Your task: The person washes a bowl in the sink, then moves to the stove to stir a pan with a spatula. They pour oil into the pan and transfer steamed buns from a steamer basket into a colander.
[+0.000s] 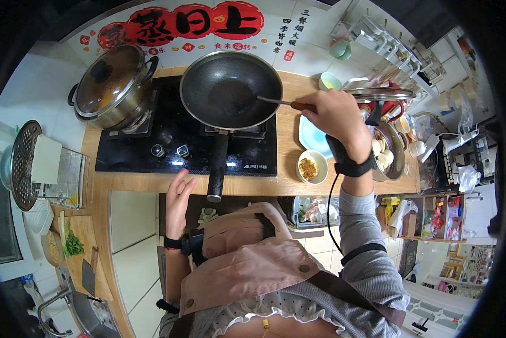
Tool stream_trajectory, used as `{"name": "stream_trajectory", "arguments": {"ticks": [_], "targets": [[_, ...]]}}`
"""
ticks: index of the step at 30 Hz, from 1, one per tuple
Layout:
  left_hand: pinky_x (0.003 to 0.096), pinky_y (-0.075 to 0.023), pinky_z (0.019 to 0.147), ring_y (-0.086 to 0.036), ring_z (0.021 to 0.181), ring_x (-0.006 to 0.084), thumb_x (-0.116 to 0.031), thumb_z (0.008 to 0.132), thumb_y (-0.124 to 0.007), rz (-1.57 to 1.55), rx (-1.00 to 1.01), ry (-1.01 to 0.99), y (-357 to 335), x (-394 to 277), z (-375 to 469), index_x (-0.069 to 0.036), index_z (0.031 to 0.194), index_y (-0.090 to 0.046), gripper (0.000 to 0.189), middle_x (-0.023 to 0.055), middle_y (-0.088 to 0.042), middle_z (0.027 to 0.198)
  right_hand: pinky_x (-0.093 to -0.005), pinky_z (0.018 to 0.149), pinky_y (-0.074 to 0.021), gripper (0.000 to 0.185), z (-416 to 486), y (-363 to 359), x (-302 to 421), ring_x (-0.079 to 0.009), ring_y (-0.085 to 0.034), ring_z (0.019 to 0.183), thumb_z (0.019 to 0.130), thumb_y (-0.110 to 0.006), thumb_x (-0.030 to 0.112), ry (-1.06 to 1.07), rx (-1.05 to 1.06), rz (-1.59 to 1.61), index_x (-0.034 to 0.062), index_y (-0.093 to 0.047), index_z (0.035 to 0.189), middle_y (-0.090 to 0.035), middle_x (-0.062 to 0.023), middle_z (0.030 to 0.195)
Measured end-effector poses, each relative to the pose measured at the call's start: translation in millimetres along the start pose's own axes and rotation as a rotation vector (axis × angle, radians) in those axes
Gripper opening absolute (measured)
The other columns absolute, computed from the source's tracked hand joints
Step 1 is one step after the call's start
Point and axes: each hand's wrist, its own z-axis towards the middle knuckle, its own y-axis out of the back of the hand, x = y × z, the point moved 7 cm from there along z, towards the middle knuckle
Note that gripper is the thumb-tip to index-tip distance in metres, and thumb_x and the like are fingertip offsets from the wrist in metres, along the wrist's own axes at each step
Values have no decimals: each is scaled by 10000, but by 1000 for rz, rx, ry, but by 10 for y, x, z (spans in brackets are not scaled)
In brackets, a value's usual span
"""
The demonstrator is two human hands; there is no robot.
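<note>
My right hand (335, 116) is closed around the wooden handle of a metal kitchen utensil (274, 100), whose tip is over the inside of a dark wok (231, 95). The wok stands on the right burner of a black gas hob (172, 143), its long black handle towards me. My left hand (179, 205) hangs before the hob's front edge, fingers apart, holding nothing. A bowl of brown chopped food (308, 169) and a light blue tray (314, 137) lie below my right hand. On the left burner sits a steel pot (113, 93) with a glass lid.
To the right are a steel pot with pale round pieces (384, 158), a glass lid (382, 93) and a small green bowl (330, 81). At the left, a wooden cutting board (79, 230) bears chopped greens (73, 244) and a cleaver (89, 276), beside a sink (81, 308). An open drawer (316, 211) holds bagged food.
</note>
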Motion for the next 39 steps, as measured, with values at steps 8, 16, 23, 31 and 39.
{"name": "stream_trajectory", "arguments": {"ticks": [8,16,23,31,39], "targets": [[265,-369,961,-555,1044,142,-275,939,-553,100,113,82,-163,-46,-49,25,1044,-634,328,75,-643,1048,-408,603,-510,248,353,-589,235,-310,-635,694,832,-610,269,36,-112,154,200,-685,1058,-661,-133,764],[309,-477,843,-610,951,157,-413,963,-465,26,326,211,-469,-33,-98,-38,1174,-554,439,100,-633,1060,-359,592,-505,192,-356,76,129,-268,-637,644,787,-641,226,-56,-1,12,219,-723,961,-660,-78,717],[223,-389,475,-508,555,84,-314,969,-484,-251,520,404,-843,-72,-244,-95,1147,-491,282,33,-583,802,-420,646,-509,234,425,-633,233,-336,-628,685,832,-593,209,7,-171,184,159,-684,1041,-648,-154,730],[187,-254,378,-395,459,58,-283,971,-487,-321,516,406,-874,-2,-224,-90,1060,-468,213,13,-512,726,-387,554,-495,189,-260,-146,421,-297,-622,618,841,-579,198,44,-28,46,173,-708,977,-640,-120,676],[173,-245,384,-371,463,49,-290,981,-467,-274,513,393,-874,-56,-252,-72,1138,-488,270,10,-493,727,-382,554,-500,212,482,-748,316,-300,-618,602,850,-588,249,45,-231,-14,179,-689,1023,-632,-120,670]]}}
